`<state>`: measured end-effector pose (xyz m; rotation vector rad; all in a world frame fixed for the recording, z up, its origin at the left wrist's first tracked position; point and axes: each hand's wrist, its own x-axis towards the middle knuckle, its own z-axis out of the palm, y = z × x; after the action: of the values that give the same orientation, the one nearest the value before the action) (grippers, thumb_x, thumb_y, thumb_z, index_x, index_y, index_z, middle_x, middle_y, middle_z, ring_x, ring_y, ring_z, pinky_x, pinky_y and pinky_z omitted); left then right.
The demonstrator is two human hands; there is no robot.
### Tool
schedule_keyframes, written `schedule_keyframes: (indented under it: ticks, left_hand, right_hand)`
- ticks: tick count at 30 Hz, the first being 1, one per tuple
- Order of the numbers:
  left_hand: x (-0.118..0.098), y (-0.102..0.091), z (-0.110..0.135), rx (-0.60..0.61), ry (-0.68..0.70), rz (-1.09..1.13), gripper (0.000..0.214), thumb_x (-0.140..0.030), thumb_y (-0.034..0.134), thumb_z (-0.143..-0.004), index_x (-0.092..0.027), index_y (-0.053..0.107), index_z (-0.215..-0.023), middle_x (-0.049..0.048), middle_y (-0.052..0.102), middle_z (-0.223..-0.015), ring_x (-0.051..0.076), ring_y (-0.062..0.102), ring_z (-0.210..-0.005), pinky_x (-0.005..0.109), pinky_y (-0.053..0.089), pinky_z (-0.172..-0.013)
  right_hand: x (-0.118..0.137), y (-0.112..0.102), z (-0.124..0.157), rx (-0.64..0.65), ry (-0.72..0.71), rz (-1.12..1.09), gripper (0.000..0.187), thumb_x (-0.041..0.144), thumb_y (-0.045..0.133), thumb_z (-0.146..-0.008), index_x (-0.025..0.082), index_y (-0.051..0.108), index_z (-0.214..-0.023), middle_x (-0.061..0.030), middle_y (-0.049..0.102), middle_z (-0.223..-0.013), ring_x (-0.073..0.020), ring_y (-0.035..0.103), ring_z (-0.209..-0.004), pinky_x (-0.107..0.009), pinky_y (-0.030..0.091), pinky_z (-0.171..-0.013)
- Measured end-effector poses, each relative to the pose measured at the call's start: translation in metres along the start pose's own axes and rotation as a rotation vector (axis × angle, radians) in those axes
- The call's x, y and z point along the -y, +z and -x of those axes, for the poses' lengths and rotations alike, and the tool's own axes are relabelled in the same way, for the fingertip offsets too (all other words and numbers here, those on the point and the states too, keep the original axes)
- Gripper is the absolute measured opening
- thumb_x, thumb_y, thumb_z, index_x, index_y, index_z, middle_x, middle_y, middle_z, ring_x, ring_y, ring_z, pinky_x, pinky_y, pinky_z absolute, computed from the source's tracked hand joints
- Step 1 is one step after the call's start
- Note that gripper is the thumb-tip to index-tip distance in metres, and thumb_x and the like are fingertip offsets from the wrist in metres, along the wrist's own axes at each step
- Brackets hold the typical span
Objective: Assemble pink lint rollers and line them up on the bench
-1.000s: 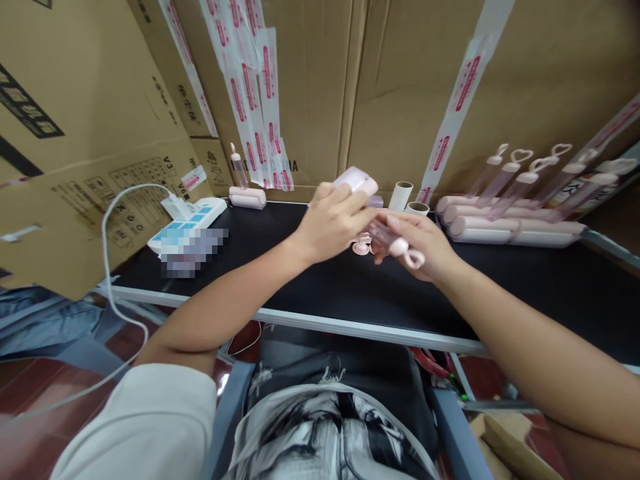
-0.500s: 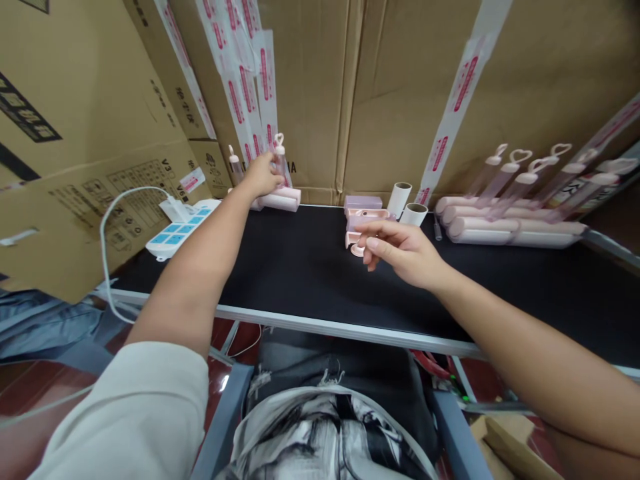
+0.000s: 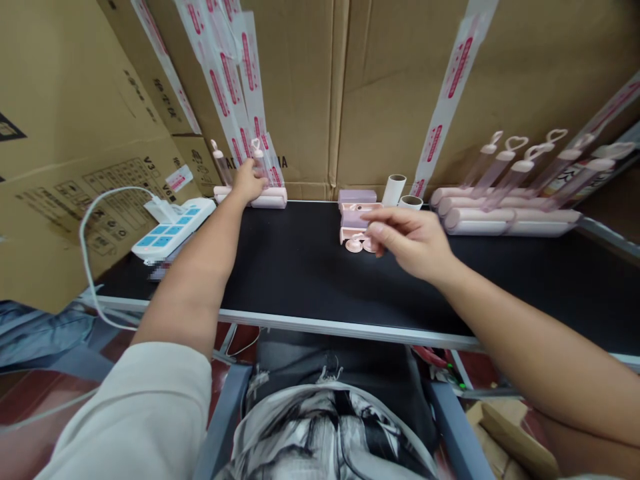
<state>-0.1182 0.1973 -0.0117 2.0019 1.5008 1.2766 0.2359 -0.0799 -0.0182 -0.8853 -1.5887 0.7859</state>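
Observation:
At the back left, my left hand [image 3: 249, 183] is closed around a clear pinkish tube with a heart-shaped loop on its cap [image 3: 257, 153]. This tube stands over a pale pink cylinder [image 3: 273, 197] that lies on the bench. A similar tube [image 3: 220, 163] rises just left of my hand. My right hand [image 3: 415, 241] hovers with loosely bent fingers, thumb apart, and nothing visible in it. Below and behind its fingertips are lilac and pink box-like pieces [image 3: 356, 217] and small round pink caps [image 3: 354, 245], partly covered by the fingers.
White tubes [image 3: 395, 190] stand behind my right hand. On the right lie several pink cylinders [image 3: 480, 223] with heart-topped tubes upright on them. A power strip [image 3: 175, 230] with a white cable sits at the left of the black bench [image 3: 295, 280]. Cardboard [image 3: 300, 87] walls the back.
My view has shifted slightly, so the bench things sit a little differently. My left hand remains at the heart-topped tube. My right hand stays over the pink pieces, and a second round cap now shows.

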Motion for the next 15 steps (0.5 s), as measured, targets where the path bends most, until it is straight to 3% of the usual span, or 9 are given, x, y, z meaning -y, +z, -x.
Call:
schedule_keyframes:
  ticks: [2,5,8,11,13,15]
  left_hand:
    - [-0.002,0.001,0.001,-0.05,-0.127,0.002,0.055,-0.033,0.086,-0.085,-0.02,0.062,-0.133,0.0132,0.078,-0.113,0.026,0.074,-0.098,0.043,0.057,-0.087]
    - [-0.006,0.0,0.002,-0.105,-0.098,-0.045,0.059,-0.041,0.087,-0.086,-0.02,0.061,-0.135,0.0102,0.077,-0.119,0.025,0.07,-0.114,0.044,0.054,-0.096]
    - [-0.019,-0.004,0.007,-0.274,-0.032,-0.125,0.061,-0.043,0.09,-0.084,-0.022,0.062,-0.134,0.0106,0.073,-0.131,0.029,0.06,-0.137,0.05,0.047,-0.112]
    - [-0.053,0.0,0.025,-0.425,0.019,-0.221,0.055,-0.026,0.088,-0.081,-0.022,0.066,-0.131,0.0155,0.067,-0.143,0.034,0.06,-0.139,0.052,0.044,-0.119]
    - [-0.084,0.01,0.046,-0.308,0.124,-0.246,0.04,-0.021,0.081,-0.085,-0.019,0.071,-0.123,0.0144,0.072,-0.132,0.03,0.065,-0.128,0.048,0.047,-0.118]
    - [-0.116,0.027,0.074,-0.071,0.238,-0.252,0.022,-0.024,0.073,-0.09,-0.017,0.076,-0.111,0.0115,0.076,-0.115,0.026,0.069,-0.112,0.044,0.053,-0.11]
  right_hand:
    - [0.003,-0.01,-0.004,-0.225,-0.076,0.097,0.025,0.05,0.084,-0.093,0.026,0.083,-0.101,-0.0029,0.071,-0.075,-0.0193,0.062,-0.059,-0.038,0.056,-0.057]
    - [0.002,-0.031,-0.015,-0.451,-0.18,0.192,0.014,0.041,0.076,-0.098,0.027,0.08,-0.098,-0.0053,0.072,-0.079,-0.0212,0.061,-0.063,-0.04,0.052,-0.06]
    - [-0.009,-0.055,-0.031,-0.514,-0.185,0.279,0.008,0.034,0.073,-0.097,0.027,0.078,-0.096,-0.0084,0.074,-0.086,-0.0246,0.064,-0.073,-0.045,0.057,-0.072]
    - [-0.029,-0.078,-0.047,-0.529,-0.11,0.523,0.015,0.031,0.078,-0.087,0.026,0.078,-0.101,-0.0099,0.075,-0.099,-0.0288,0.069,-0.085,-0.053,0.061,-0.087]
    - [-0.045,-0.09,-0.054,-0.48,-0.023,0.662,0.033,0.031,0.081,-0.081,0.024,0.079,-0.114,-0.0114,0.075,-0.11,-0.0314,0.072,-0.095,-0.057,0.06,-0.096]
    - [-0.057,-0.097,-0.058,-0.386,0.113,0.711,0.053,0.031,0.084,-0.078,0.021,0.076,-0.129,-0.0126,0.076,-0.114,-0.0323,0.073,-0.097,-0.056,0.061,-0.095]
